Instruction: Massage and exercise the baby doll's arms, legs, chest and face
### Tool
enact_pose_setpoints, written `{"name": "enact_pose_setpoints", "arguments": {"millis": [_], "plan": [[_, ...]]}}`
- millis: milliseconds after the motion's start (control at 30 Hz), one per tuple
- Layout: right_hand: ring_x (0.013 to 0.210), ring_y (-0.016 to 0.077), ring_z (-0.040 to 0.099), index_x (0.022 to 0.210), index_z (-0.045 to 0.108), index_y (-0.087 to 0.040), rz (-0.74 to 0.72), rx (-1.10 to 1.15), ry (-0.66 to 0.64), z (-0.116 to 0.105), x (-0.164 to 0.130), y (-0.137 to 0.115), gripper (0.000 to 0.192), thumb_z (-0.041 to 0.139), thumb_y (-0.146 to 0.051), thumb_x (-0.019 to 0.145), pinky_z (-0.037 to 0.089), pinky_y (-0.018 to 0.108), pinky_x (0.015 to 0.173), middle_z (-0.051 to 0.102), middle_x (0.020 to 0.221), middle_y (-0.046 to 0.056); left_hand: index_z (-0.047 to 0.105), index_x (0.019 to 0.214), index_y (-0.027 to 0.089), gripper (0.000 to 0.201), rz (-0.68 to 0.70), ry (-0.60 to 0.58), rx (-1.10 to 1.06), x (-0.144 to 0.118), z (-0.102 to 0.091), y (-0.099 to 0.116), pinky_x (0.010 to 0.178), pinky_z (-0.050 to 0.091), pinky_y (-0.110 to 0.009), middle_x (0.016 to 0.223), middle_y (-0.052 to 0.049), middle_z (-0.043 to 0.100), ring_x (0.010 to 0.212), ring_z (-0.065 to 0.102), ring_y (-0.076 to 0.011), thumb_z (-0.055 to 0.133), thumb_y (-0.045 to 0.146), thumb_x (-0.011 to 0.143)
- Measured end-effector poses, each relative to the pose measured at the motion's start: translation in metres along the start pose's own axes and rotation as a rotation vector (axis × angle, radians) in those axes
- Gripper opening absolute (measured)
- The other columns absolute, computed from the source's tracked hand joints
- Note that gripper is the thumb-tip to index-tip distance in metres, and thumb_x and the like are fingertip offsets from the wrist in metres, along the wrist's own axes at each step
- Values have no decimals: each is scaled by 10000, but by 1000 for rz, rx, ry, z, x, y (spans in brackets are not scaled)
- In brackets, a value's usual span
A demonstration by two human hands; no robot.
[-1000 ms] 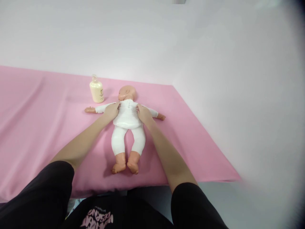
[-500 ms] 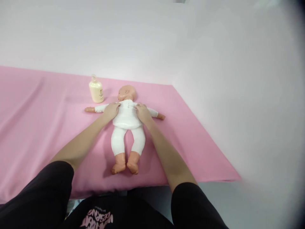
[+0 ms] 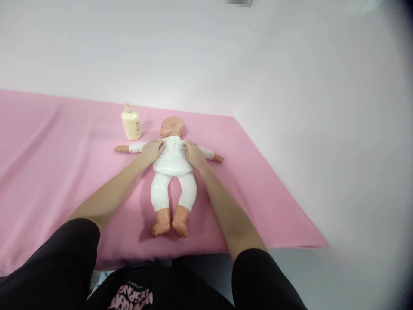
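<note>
1. Nearest the camera were the person's black sleeves and a black top with pink lettering, at the near edge of the pink sheet [image 3: 48, 172] that covered the surface.
2. The doll [image 3: 173, 172] lay face up on the sheet, feet toward the person, head away, arms spread to either side. It wore a white top and white leggings; the feet, hands and head were bare.
3. The left hand [image 3: 151, 150] rested on the doll's chest at the shoulder on that side, fingers loosely curled and laid on the white top. Whether they pinched the cloth could not be told.
4. The right hand [image 3: 193, 154] lay on the opposite side of the chest in the same way, fingers bent and touching the fabric near the row of fastenings. Its grip could not be told either.
5. Judged from this, the work was on the doll's upper body and at an early point: the top sat fully on, seemingly closed, and the leggings looked undisturbed.
6. Farther off, a cream bottle [image 3: 130, 123] with a pump stood upright just beside the doll's head, near its outstretched arm, untouched by either hand.
7. Beyond that was a plain pale wall.
</note>
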State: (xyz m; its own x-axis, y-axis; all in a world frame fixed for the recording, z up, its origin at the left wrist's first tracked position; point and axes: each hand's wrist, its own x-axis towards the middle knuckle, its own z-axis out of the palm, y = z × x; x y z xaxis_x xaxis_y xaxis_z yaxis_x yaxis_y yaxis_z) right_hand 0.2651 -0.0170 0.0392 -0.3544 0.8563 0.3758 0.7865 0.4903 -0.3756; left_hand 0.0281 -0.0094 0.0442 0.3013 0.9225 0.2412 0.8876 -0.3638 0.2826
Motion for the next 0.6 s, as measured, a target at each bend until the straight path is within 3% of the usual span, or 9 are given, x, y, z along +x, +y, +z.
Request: {"name": "enact_pose_setpoints", "arguments": {"millis": [167,400,600], "plan": [[1247,269,602,1363,602,-204,56,20,-18,-3,-2,-4,458,397,-167,955,474,504,1151,669,1358,164,658,1342,143,459,-5,-1,-7,0,0,-3,1037,499,-405,1262,-169,719,1117,673,-285,368,385,1082],[1390,328,537,1451,593,-352,-19,89,-37,-11,0,-16,532,463,-232,949,449,598,1210,655,1390,61,642,1330,132,440,-7,1,14,-2,1,0,1044,493,-435,1244,-177,709,1113,664,-303,362,368,1085],[1421,317,537,1407,647,-325,21,71,-80,-18,2,-29,533,446,-200,928,375,601,1279,669,1408,60,608,1325,100,362,109,55,49,3,10,0,1182,415,-455,1381,-192,644,1326,563,-316,426,239,1044]]}}
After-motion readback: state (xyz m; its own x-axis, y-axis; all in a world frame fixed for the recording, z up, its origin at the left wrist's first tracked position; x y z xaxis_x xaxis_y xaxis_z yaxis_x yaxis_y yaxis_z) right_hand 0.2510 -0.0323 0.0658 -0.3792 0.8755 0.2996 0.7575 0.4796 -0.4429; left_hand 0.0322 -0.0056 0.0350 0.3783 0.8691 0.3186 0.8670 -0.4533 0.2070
